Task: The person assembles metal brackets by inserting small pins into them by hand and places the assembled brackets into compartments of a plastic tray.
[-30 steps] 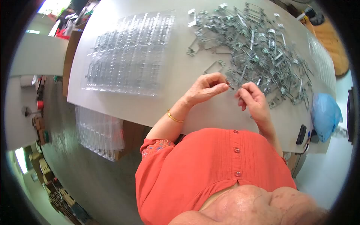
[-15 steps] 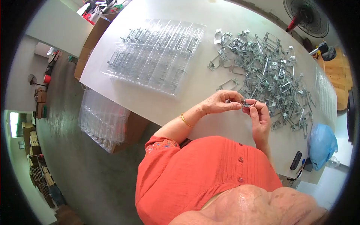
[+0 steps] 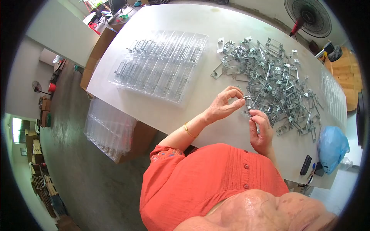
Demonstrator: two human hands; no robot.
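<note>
Probably light and stiff, the metal bracket (image 3: 249, 102) suits end-gripping: right hand (image 3: 262, 130) pinching it, left hand (image 3: 224, 104) half-curled, its hold unclear.

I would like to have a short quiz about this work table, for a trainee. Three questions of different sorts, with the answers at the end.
1. True or false: the blue bag lies nearer to the right hand than to the left hand.

2. Choose one. On which wrist is the yellow bracelet?
A) the right only
B) the left only
C) both

3. Fill in the missing word: most of the loose metal parts lie together on the table in a ____.

Key:
1. True
2. B
3. pile (or heap)
</note>
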